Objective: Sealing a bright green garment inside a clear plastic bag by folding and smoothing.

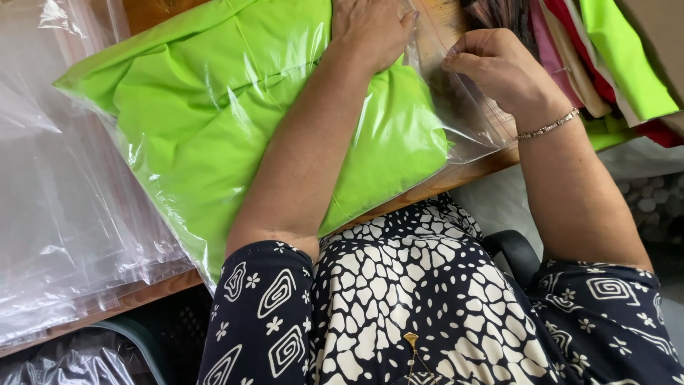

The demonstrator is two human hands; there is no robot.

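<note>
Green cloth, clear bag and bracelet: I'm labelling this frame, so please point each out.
green cloth (214, 107), head view, folded middle.
clear bag (479, 121), head view, empty open end.
bracelet (548, 127), head view, chain on wrist.

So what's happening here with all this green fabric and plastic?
A person is seated at a wooden table, working on a folded lime-green cloth that lies inside a clear plastic bag. The left hand presses flat on the bagged cloth, while the right hand pinches the bag's open edge. A stack of empty clear bags lies on the left.
</note>
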